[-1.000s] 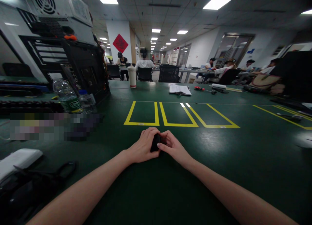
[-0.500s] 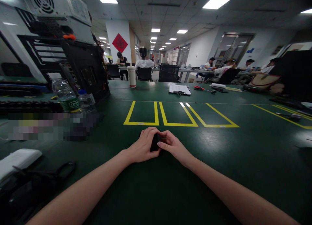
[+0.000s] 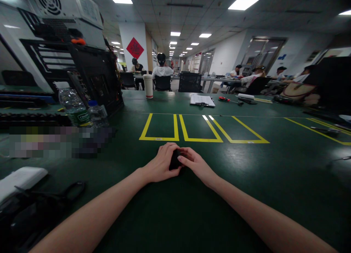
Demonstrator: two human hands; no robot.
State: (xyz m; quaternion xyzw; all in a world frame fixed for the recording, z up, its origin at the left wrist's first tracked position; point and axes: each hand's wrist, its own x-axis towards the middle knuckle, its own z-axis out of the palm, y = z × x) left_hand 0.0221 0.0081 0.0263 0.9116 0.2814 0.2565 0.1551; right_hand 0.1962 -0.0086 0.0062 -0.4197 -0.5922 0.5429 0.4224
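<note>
A small black object sits between my hands, low over the green tabletop; its kind is too dark to make out. My left hand is closed round its left side, fingers over the top and thumb along the near edge. From the right, the bent fingers and thumb of my right hand close on the object's other side. Most of the object is covered by my fingers. Just beyond my hands lie yellow tape outlines on the table.
Left stand plastic bottles beside a black computer case; nearer lie a white box and black cables. Farther off are a cup, a clipboard and a red-handled screwdriver. Several people sit at other tables.
My right thumb and fingers have shifted slightly on the black object. My left hand stays almost where it was, still closed round it.
</note>
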